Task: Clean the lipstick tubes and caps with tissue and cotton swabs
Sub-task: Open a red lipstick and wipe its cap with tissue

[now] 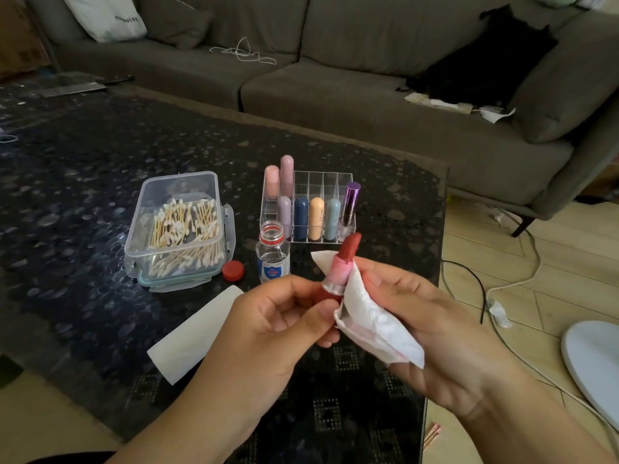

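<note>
Head view: left hand grips the base of the uncapped lipstick above the bench's near right corner. Right hand pinches folded tissue against its pink sleeve. Step: wiping the tube. Next: rotate tube, avoid bullet.

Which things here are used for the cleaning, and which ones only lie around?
For the job: lipstick, tissue, cotton swabs, open bottle, rack of tubes, left hand, right hand.

Lying about: white cable, black cloth, bag.
</note>
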`<action>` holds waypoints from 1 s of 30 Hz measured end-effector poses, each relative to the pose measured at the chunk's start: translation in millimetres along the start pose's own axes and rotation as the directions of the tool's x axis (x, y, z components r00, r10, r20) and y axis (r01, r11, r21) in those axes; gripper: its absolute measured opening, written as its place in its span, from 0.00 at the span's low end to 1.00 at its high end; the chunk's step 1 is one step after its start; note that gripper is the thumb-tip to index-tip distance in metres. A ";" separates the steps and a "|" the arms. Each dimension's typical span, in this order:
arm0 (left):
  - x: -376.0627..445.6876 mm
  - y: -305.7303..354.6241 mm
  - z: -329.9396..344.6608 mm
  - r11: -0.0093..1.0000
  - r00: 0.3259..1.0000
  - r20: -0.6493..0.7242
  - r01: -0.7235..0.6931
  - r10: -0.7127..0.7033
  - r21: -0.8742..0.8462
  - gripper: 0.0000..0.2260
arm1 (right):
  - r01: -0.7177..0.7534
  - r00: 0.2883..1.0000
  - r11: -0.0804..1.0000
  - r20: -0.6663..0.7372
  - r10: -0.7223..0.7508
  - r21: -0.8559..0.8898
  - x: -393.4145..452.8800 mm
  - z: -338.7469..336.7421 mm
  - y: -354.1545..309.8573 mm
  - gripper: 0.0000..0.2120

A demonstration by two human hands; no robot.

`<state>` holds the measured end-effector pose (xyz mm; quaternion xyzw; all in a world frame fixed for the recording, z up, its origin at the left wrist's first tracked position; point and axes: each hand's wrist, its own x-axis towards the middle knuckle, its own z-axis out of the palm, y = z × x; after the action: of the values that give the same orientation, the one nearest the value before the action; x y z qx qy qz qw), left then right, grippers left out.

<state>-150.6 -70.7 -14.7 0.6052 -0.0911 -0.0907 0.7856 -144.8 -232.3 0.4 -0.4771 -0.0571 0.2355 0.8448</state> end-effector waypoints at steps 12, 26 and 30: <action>0.3 -3.9 -3.1 0.976 0.995 -0.040 -0.078 0.087 0.203 0.08 | 0.114 0.984 0.935 -0.090 -0.152 -0.335 1.9 2.8 3.9 0.11; -0.7 -1.4 1.1 0.957 0.982 0.087 0.184 -0.168 -0.222 0.08 | 0.247 0.950 0.890 -0.087 -0.301 -0.382 2.1 12.8 5.8 0.11; 0.1 -3.0 3.2 0.969 0.992 0.009 0.125 -0.126 -0.212 0.02 | 0.256 0.943 0.878 -0.096 -0.319 -0.404 1.4 12.7 7.5 0.11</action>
<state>-151.4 -74.5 -16.9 0.5226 -0.0406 -0.1483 0.8386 -150.2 -218.5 0.8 -0.6374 -0.1046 0.0523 0.7616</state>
